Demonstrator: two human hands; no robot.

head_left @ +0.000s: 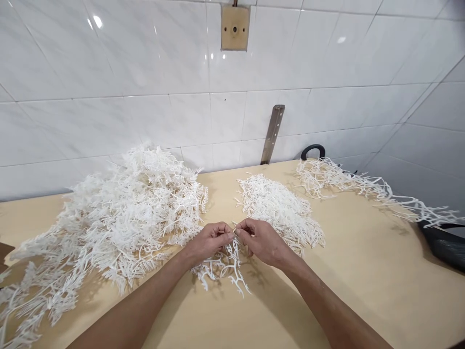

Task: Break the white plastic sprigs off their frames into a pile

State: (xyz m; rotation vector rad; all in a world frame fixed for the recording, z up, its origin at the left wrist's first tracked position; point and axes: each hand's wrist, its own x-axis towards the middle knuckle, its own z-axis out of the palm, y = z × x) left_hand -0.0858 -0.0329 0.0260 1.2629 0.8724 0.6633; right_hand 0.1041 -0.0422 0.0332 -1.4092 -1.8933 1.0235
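Observation:
My left hand [215, 238] and my right hand [259, 238] meet at the middle of the table, fingertips pinched close together. Between them is a white branching plastic sprig [235, 274], its forked tips hanging down towards the tabletop. Both hands grip its upper end; the exact spot is partly covered by my fingers. To the left rises a large heap of white feathery plastic sprigs [134, 213]. Just beyond my right hand lies a lower pile of thin white pieces [278, 208].
A loose row of white branching sprigs [356, 184] stretches along the right back of the table [385, 276]. A black handle-like loop [313, 150] and a black object [445, 245] are near the right edge. A metal strip [273, 133] leans against the tiled wall [145, 53].

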